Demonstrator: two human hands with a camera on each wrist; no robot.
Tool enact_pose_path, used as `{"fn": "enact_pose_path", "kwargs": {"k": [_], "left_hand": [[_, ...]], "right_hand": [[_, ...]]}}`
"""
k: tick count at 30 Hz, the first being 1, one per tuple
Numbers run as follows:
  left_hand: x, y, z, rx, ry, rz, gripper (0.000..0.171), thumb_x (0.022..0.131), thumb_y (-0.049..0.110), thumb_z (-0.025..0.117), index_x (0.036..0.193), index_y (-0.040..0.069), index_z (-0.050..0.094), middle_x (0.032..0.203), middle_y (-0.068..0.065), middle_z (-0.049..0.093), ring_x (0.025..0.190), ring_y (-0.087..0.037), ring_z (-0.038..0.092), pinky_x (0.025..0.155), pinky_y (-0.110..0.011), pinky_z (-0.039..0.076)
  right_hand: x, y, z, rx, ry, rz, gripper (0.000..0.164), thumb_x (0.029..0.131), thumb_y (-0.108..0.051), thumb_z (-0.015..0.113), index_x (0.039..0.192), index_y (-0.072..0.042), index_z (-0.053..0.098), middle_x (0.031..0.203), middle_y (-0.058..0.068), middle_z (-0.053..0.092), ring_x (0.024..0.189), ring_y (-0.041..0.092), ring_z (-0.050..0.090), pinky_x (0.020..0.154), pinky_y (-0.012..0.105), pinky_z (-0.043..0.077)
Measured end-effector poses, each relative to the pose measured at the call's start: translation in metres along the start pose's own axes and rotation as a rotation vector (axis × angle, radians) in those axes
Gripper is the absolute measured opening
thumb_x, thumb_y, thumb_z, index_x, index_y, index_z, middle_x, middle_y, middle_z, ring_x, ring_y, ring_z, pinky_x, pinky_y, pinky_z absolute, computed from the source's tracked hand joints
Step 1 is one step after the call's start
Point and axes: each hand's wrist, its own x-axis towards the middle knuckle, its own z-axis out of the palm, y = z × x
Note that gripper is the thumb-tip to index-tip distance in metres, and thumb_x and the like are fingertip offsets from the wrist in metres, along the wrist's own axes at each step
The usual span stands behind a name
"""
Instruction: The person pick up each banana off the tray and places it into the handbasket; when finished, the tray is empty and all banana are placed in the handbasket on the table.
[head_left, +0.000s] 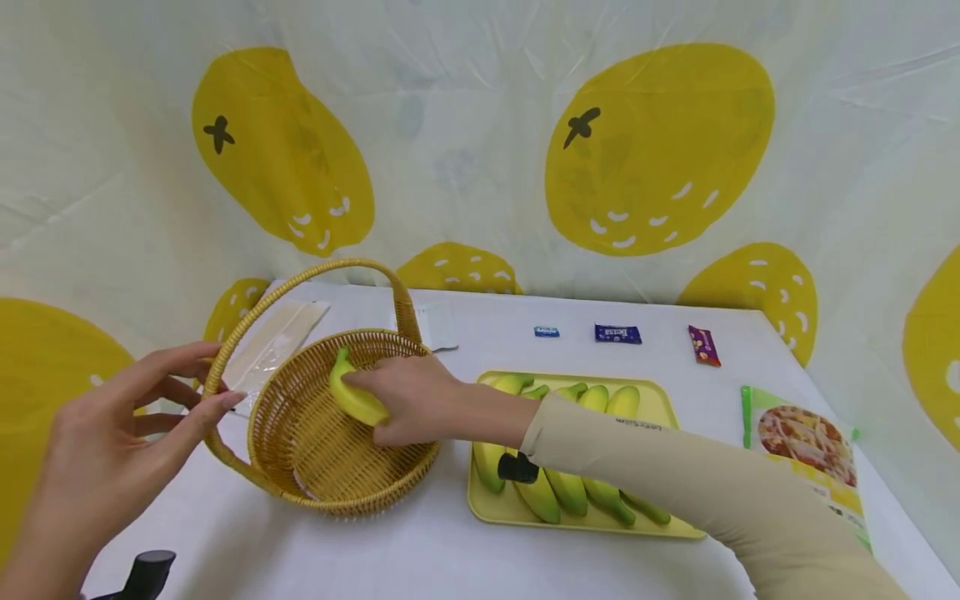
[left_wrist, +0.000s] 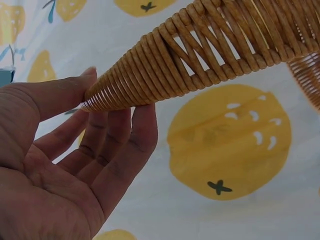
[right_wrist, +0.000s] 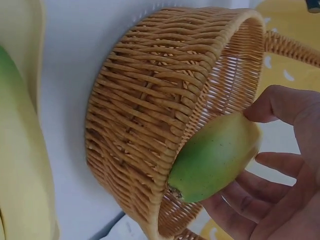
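A round woven wicker basket [head_left: 360, 492] with a tall arched handle [head_left: 352, 263] stands on the left of the white table. My left hand [head_left: 123, 442] grips that handle low on its left side, the thumb on one face and the fingertips on the other, as the left wrist view [left_wrist: 115, 145] confirms. In the basket's opening, my right hand [head_left: 416, 398] holds a yellow banana [head_left: 358, 403] between thumb and fingers. The right wrist view shows the greenish end of the banana [right_wrist: 215, 157] near the rim. Whether it touches the basket floor I cannot tell.
Right of the basket lies a yellow tray [head_left: 491, 507] with several bananas [head_left: 566, 492], partly beneath my right forearm. Small snack packets [head_left: 618, 334] are along the back. A green food bag [head_left: 806, 446] lies far right, and a clear packet [head_left: 273, 342] behind the basket.
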Motion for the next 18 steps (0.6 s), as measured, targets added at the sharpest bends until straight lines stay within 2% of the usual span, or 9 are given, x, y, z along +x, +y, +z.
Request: {"fn": "enact_pose_path", "kwargs": {"k": [6,11,18], "left_hand": [[0.000,0.000,-0.001,-0.012,0.003,0.027,0.061,0.075,-0.017,0.087,0.129,0.008,0.074,0.094,0.012,0.070,0.080,0.008,0.064,0.067,-0.006,0.054],[-0.001,-0.002,-0.002,0.000,0.001,0.008,0.061,0.076,-0.015,0.088,0.129,0.010,0.074,0.091,0.012,0.071,0.074,0.004,0.062,0.066,-0.006,0.053],[0.000,-0.004,-0.001,0.004,-0.015,-0.018,0.059,0.078,-0.011,0.089,0.130,0.011,0.073,0.091,0.013,0.072,0.072,0.001,0.060,0.067,-0.005,0.053]], "right_hand": [[0.016,-0.013,0.008,0.009,-0.080,-0.004,0.077,0.087,-0.029,0.083,0.157,-0.022,0.052,0.090,-0.011,0.057,0.077,0.008,0.054,0.052,0.024,0.045],[0.026,-0.026,0.016,0.007,-0.119,-0.021,0.074,0.088,-0.032,0.083,0.156,-0.025,0.053,0.086,-0.012,0.057,0.075,0.005,0.054,0.053,0.022,0.046],[0.035,-0.041,0.025,0.037,-0.181,-0.018,0.076,0.088,-0.035,0.085,0.156,-0.029,0.052,0.089,-0.014,0.057,0.076,0.004,0.054,0.054,0.021,0.047]]}}
